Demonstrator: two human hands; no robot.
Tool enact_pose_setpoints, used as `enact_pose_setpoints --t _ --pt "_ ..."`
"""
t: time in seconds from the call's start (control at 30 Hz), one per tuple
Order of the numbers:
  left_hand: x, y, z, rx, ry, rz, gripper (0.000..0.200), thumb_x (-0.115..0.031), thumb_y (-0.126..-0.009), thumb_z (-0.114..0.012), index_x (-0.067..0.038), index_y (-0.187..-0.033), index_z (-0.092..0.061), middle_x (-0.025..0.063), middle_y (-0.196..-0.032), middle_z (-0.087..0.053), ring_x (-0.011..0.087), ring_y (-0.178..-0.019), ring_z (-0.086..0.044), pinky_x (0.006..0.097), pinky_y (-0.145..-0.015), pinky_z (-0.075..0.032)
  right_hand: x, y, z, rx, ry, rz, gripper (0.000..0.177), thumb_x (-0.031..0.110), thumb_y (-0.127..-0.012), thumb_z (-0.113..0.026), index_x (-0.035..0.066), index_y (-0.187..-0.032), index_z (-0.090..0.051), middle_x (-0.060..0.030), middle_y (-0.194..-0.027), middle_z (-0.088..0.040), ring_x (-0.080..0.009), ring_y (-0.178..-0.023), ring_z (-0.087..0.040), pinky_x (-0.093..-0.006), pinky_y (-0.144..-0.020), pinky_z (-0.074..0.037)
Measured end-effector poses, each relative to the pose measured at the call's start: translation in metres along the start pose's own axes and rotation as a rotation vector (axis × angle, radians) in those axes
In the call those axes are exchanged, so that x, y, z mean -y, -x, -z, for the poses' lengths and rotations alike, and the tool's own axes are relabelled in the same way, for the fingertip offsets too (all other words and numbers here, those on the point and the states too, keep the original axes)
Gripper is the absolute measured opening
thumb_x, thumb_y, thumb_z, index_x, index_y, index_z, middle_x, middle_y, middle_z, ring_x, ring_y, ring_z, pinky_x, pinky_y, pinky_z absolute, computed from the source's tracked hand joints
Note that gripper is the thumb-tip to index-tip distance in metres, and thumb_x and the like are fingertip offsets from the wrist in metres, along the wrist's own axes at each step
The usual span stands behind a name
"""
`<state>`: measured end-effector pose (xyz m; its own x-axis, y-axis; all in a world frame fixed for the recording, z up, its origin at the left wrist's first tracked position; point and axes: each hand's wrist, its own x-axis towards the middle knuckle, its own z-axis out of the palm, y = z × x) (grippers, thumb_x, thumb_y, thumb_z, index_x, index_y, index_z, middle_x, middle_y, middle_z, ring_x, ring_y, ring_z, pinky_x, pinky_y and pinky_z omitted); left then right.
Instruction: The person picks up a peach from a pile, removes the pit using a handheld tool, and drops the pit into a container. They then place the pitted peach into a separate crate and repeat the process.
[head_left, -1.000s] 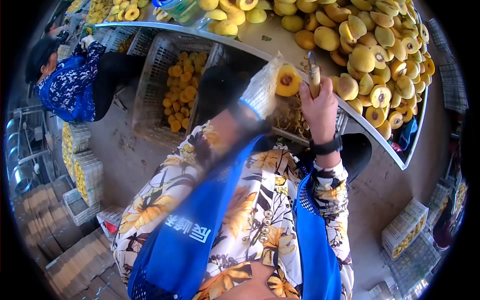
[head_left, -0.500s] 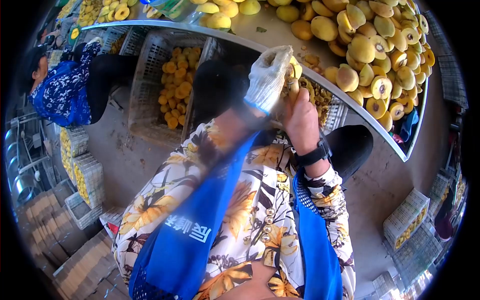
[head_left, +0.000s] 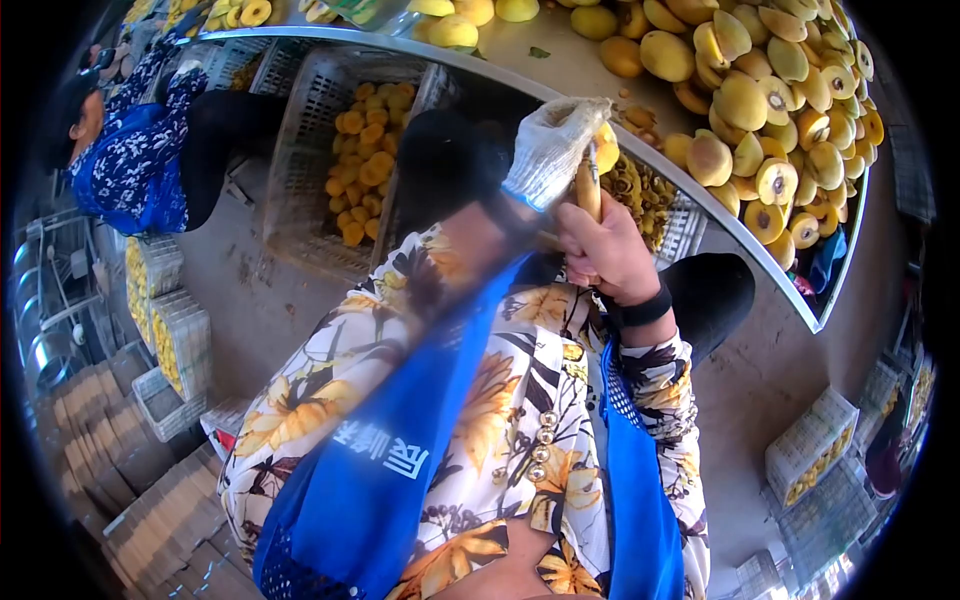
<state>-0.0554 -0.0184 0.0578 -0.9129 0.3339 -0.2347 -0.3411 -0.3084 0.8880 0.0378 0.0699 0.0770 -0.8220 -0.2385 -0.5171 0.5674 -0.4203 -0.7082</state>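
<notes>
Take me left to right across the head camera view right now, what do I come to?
Co-worker in blue, crate of orange fruit, gloved left hand holding a yellow fruit, bare right hand gripping a wooden-handled tool, dark-clad knee, pale crate at lower right.

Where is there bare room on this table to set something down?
Mostly bare: the tabletop between the yellow fruit on the left and the heaped fruit on the right, with a small leaf there. The right end is crowded, fruit piled on fruit.
</notes>
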Motion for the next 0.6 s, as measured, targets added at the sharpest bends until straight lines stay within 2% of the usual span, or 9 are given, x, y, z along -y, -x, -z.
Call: enact_pose_setpoints --t 0.1,0.17,0.27,0.33,0.4,0.43,0.5,0.57,0.6 --pt "-0.005 0.003 -0.008 -0.004 0.146 0.047 0.017 -0.011 -0.085 -0.059 0.004 -0.092 -0.058 0.0073 -0.067 -0.056 0.013 -0.055 -0.053 0.0236 -0.047 -0.044 -0.007 0.0 0.006 0.159 -0.347 -0.059 0.012 0.017 -0.091 -0.047 0.006 -0.087 -0.045 0.004 -0.053 -0.035 -0.0032 -0.033 -0.028 -0.018 -0.03 -0.026" --pt "0.0 -0.001 -0.006 0.043 0.166 0.057 0.019 -0.016 -0.085 -0.06 0.002 -0.091 -0.059 0.0055 -0.069 -0.057 0.012 -0.056 -0.053 0.0241 -0.048 -0.044 -0.024 -0.01 0.02 0.452 -0.661 -0.049 0.013 0.02 -0.092 -0.047 0.011 -0.084 -0.045 0.0048 -0.055 -0.036 -0.0034 -0.036 -0.029 -0.0172 -0.03 -0.021" --pt "-0.013 -0.005 0.007 -0.037 0.24 0.142 0.025 -0.023 -0.087 -0.057 -0.001 -0.098 -0.056 0.0073 -0.073 -0.059 0.0139 -0.057 -0.056 0.0251 -0.051 -0.047 -0.033 -0.016 0.025 0.753 -0.676 0.16 0.014 0.022 -0.089 -0.053 0.011 -0.096 -0.047 0.0042 -0.055 -0.036 -0.004 -0.037 -0.028 -0.0178 -0.031 -0.022" --pt "-0.037 0.003 0.051 0.013 0.309 0.074 0.028 -0.031 -0.088 -0.054 -0.004 -0.099 -0.053 0.0099 -0.077 -0.061 0.0157 -0.059 -0.059 0.0253 -0.052 -0.049 -0.032 -0.01 0.03 0.604 -0.601 0.168 0.02 0.021 -0.085 -0.059 0.008 -0.092 -0.045 0.0032 -0.052 -0.035 -0.0043 -0.035 -0.029 -0.0189 -0.03 -0.024" --pt "-0.081 0.013 0.091 -0.236 -0.094 -0.051 0.038 -0.026 -0.089 -0.053 0.001 -0.115 -0.049 0.0101 -0.086 -0.063 0.0196 -0.076 -0.063 0.0276 -0.062 -0.053 -0.028 -0.007 0.044 0.389 -0.302 0.084 0.02 0.019 -0.083 -0.061 0.006 -0.084 -0.045 0.0013 -0.052 -0.039 -0.0055 -0.034 -0.032 -0.0198 -0.03 -0.028" --pt "-0.089 0.011 0.111 -0.442 -0.349 -0.273 0.034 -0.025 -0.086 -0.058 0.003 -0.106 -0.056 0.0108 -0.084 -0.064 0.0174 -0.072 -0.063 0.0256 -0.06 -0.053 -0.032 -0.009 0.053 0.299 -0.071 0.021 0.018 0.018 -0.082 -0.062 0.006 -0.083 -0.048 0.0005 -0.054 -0.043 -0.0066 -0.036 -0.037 -0.0202 -0.033 -0.031" --pt "-0.101 -0.002 0.184 -0.56 -1.431 -0.398 0.04 -0.037 -0.084 -0.058 0.001 -0.095 -0.063 0.0113 -0.085 -0.065 0.0181 -0.073 -0.064 0.0282 -0.062 -0.052 -0.054 -0.021 0.064 -0.081 0.969 0.182 0.022 0.02 -0.076 -0.064 0.001 -0.086 -0.056 -0.0143 -0.066 -0.059 -0.0261 -0.061 -0.059 -0.0344 -0.058 -0.047" --pt "-0.12 -0.006 0.17 -0.702 -1.813 -0.476 0.044 -0.043 -0.081 -0.058 -0.002 -0.095 -0.063 0.0152 -0.083 -0.064 0.0237 -0.071 -0.063 0.0342 -0.061 -0.05 -0.066 -0.029 0.059 -0.277 1.381 0.302 0.031 0.025 -0.076 -0.063 0.001 -0.096 -0.057 -0.0195 -0.083 -0.062 -0.0325 -0.07 -0.061 -0.0386 -0.062 -0.048" --pt "-0.115 -0.024 0.171 -0.667 -1.846 -0.606 0.044 -0.048 -0.076 -0.059 -0.006 -0.09 -0.064 0.0139 -0.079 -0.064 0.0259 -0.07 -0.062 0.0362 -0.061 -0.049 -0.063 -0.033 0.054 -0.277 1.276 0.285 0.03 0.024 -0.076 -0.063 0.001 -0.094 -0.057 -0.0215 -0.081 -0.061 -0.0356 -0.072 -0.06 -0.0399 -0.063 -0.047"
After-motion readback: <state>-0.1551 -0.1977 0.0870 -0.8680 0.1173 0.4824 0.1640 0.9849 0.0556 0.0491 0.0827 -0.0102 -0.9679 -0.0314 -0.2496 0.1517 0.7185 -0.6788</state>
